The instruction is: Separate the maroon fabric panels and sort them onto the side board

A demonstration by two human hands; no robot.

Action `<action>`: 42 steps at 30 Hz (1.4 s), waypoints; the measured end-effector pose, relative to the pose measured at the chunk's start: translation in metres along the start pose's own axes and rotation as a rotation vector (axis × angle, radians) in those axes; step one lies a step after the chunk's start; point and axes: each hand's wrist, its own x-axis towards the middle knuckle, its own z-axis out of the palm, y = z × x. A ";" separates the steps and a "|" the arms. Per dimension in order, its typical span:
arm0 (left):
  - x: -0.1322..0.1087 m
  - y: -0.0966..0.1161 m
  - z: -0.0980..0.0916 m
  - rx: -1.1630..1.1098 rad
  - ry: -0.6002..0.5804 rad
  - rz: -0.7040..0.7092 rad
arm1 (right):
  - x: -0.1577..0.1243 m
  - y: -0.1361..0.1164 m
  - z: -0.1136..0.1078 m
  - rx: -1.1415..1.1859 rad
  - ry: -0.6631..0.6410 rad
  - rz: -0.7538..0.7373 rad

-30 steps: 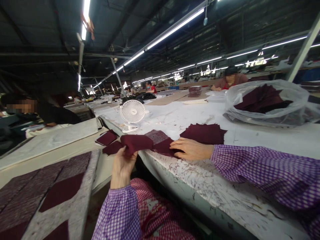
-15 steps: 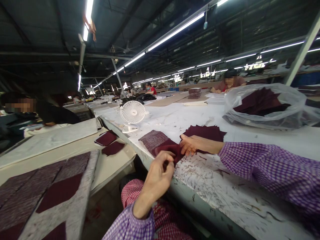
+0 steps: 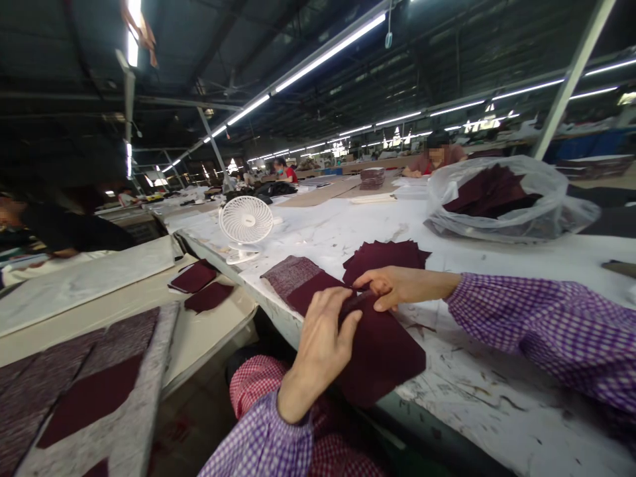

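Observation:
A maroon fabric piece [image 3: 385, 354] lies at the front of the white table, its lower corner reaching over the edge. My left hand [image 3: 322, 334] grips its folded upper edge, fingers bent over the cloth and thumb on the near side. Across from it, my right hand [image 3: 397, 285] has the same fold between index finger and thumb. Another maroon piece with a speckled lining [image 3: 291, 275] lies flat just beyond my left fingers, partly covered by them. Behind my right hand is a fanned stack of maroon pieces [image 3: 385, 255].
A white fan [image 3: 247, 220] stands near the table's left edge. To the right sits a clear plastic bag [image 3: 546, 222] of maroon pieces. More cut pieces [image 3: 94, 397] lie on a board at lower left. One co-worker [image 3: 74, 225] leans at the left; others are farther back.
The maroon piece, bunched between my hands before, now spreads flat toward the table edge. My right thumb has come down onto it, and my left fingers have straightened somewhat. The view has shifted right.

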 end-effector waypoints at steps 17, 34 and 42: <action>0.025 -0.022 0.029 0.410 -0.116 0.025 | 0.002 0.006 -0.015 -0.770 0.179 -0.317; 0.025 -0.027 0.030 0.371 -0.157 0.055 | 0.001 0.024 0.001 -1.295 0.214 -0.481; 0.026 -0.024 0.029 0.457 -0.215 0.060 | -0.010 0.030 -0.003 -1.422 0.246 -0.481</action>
